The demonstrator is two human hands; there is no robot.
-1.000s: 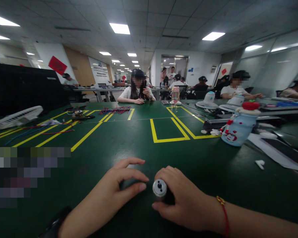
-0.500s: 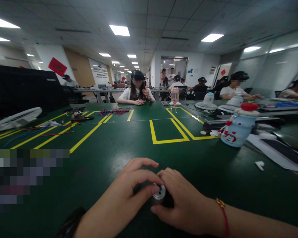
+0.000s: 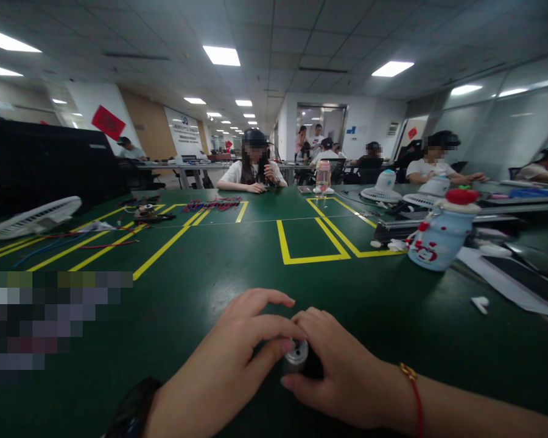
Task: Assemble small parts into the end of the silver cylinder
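Observation:
My right hand (image 3: pixel 342 368) is wrapped round a small silver motor (image 3: pixel 298 354), a metal cylinder held upright with dark holes in its top face. My left hand (image 3: pixel 237 353) reaches over from the other side. Its thumb and index finger pinch together at the motor's top edge; anything between them is hidden or too small to name. The other fingers of that hand are curved and raised. Both hands are low over the green table (image 3: pixel 187 316), close to me.
A blue bottle with a red lid (image 3: pixel 441 234) stands at right, near a white earbud-like piece (image 3: pixel 480 304) and a dark phone-like slab on paper (image 3: pixel 530 280). Wires (image 3: pixel 212 205) and a white fan (image 3: pixel 34 218) lie left. A person (image 3: pixel 253 164) sits opposite.
Both hands keep nearly the same pose round the motor, with the whole view shifted slightly. Across the table, the red thing by the other person's raised hand no longer shows.

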